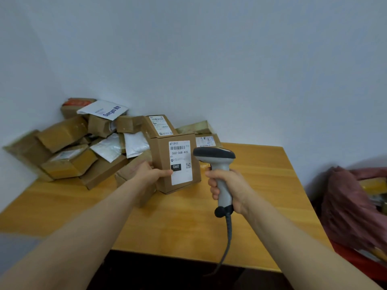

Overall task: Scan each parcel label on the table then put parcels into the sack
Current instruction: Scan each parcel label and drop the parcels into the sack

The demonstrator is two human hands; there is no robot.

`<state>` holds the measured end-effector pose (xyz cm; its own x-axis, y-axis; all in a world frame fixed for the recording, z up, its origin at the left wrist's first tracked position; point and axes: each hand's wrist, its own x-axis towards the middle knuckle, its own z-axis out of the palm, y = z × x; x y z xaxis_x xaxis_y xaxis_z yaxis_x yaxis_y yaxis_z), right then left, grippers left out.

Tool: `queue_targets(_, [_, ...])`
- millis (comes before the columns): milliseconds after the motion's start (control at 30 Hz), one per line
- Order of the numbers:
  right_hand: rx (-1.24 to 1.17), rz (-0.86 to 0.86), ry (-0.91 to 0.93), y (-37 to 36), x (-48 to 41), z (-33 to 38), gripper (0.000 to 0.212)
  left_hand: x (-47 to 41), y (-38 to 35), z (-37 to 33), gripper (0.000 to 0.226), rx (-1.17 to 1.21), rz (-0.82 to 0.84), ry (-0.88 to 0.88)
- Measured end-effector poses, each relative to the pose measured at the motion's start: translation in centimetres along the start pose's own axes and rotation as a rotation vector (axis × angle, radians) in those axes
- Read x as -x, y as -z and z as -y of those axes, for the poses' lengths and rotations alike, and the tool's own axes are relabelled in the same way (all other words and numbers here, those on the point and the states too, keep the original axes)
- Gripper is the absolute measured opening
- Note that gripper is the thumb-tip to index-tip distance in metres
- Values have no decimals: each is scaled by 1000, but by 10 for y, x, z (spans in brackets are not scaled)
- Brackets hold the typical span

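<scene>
Your left hand gripped the upright parcel mid-tabletop, thumb at its label edge. Your right hand was wrapped round the scanner handle, at the parcel's 3 o'clock. The parcel pile crowded 10 o'clock, open wood ran to the 6 o'clock edge, and the sack sat past the 3 o'clock edge.

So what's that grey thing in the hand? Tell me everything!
It's a barcode scanner: a pale grey plastic handle with a dark, wide head on top. The right hand grips the handle, holding it upright over the table. The head points toward the label on the box. A dark collar at the bottom leads to a grey cord hanging past the table's edge.
</scene>
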<state>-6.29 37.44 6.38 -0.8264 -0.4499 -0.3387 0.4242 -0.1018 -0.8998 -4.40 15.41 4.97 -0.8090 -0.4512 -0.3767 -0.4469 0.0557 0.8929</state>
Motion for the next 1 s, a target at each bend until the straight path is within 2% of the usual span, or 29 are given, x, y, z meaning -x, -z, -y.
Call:
queue_targets(167, [82,-27,31,-9,10,1,15,2,8,0,75,-41,-8,-16])
queue_targets(533, [128,-32,59,-14,17,6,16,0,10,3,70,-45,-42,-31])
queue_targets(800, [120,-62,44,-13,16,3,16,-12,12,7,74,-42,-9,-15])
queue_targets(1000, [112,-80,50,-11,12,4,16,-23,6,8,65,-51,25,-5])
